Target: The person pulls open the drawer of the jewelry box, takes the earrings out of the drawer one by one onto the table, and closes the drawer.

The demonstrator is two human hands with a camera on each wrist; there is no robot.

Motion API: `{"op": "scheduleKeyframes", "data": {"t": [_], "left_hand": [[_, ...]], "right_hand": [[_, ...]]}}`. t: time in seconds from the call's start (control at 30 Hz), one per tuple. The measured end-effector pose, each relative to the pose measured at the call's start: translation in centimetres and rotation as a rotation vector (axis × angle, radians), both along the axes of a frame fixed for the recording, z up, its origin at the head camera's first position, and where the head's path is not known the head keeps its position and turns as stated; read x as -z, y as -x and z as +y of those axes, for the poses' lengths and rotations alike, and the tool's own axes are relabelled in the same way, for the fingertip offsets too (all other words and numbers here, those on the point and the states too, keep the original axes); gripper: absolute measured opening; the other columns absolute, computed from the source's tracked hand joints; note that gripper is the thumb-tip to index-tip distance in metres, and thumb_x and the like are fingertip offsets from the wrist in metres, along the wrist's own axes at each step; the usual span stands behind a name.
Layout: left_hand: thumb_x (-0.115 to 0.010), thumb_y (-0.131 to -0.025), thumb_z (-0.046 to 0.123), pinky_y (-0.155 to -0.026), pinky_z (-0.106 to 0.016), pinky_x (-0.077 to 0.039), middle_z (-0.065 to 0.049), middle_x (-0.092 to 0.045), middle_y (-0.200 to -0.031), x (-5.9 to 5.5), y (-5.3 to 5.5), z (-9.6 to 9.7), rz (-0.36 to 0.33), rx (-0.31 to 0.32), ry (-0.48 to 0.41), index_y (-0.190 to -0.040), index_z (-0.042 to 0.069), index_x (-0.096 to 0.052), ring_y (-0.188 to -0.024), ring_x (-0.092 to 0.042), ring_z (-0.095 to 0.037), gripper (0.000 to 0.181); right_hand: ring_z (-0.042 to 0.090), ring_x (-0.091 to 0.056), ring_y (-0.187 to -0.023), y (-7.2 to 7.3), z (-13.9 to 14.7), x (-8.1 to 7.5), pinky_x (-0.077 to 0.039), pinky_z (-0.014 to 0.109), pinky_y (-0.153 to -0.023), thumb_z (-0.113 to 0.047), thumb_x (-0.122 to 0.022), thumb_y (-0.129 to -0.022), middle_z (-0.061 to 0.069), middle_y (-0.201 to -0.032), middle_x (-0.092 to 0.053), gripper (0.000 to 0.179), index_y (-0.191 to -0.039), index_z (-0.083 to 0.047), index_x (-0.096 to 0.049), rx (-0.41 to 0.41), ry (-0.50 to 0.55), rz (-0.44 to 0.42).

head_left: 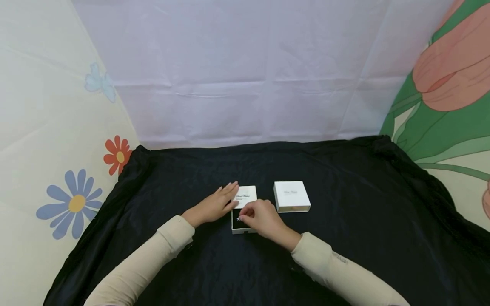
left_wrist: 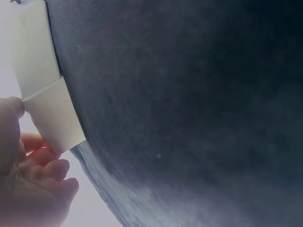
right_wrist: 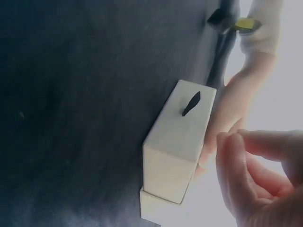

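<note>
A white slide-out box sits on the black cloth, its lettered sleeve at the back and its drawer with a black interior pulled out toward me. My left hand rests along the sleeve's left side, fingers extended; the left wrist view shows its thumb at the box edge. Over the drawer, my right hand pinches a small silvery piece between thumb and fingertips. Its exact kind is too small to make out. A dark ribbon pull shows on the drawer's front in the right wrist view.
A second white lettered box, shut, stands to the right of the first, behind my right hand. Black cloth covers the table in folds. A pale sheet hangs behind it, with flower-printed hangings at the sides.
</note>
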State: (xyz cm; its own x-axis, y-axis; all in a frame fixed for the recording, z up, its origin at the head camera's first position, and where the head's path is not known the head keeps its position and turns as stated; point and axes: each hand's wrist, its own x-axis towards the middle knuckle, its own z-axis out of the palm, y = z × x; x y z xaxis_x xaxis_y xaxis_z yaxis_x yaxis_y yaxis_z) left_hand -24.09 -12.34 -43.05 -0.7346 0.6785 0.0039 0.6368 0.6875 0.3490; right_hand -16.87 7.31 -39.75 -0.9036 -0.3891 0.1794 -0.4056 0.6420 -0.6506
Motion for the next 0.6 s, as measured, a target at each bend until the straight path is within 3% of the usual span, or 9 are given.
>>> {"op": "scheduleKeyframes", "data": {"t": [0.23, 0.6], "left_hand": [[-0.043, -0.103, 0.034, -0.115, -0.053, -0.018, -0.012, -0.019, -0.158, 0.03, 0.01, -0.02, -0.009, 0.008, -0.004, -0.15, 0.001, -0.025, -0.145, -0.019, -0.029, 0.06], [-0.042, -0.103, 0.034, -0.115, -0.052, -0.017, -0.012, -0.018, -0.159, -0.26, -0.05, 0.0, -0.019, 0.008, -0.007, -0.15, 0.001, -0.025, -0.145, -0.017, -0.029, 0.06]], "right_hand": [[0.008, -0.061, -0.064, 0.51, -0.58, 0.52, -0.048, 0.027, -0.06, -0.013, -0.075, -0.082, -0.004, -0.069, -0.068, 0.007, -0.076, -0.011, -0.074, 0.023, -0.136, 0.068], [0.01, -0.06, -0.062, 0.9, -0.92, 0.82, -0.051, 0.036, -0.065, -0.014, -0.076, -0.081, -0.005, -0.065, -0.066, 0.009, -0.072, -0.012, -0.073, -0.025, -0.238, 0.044]]}}
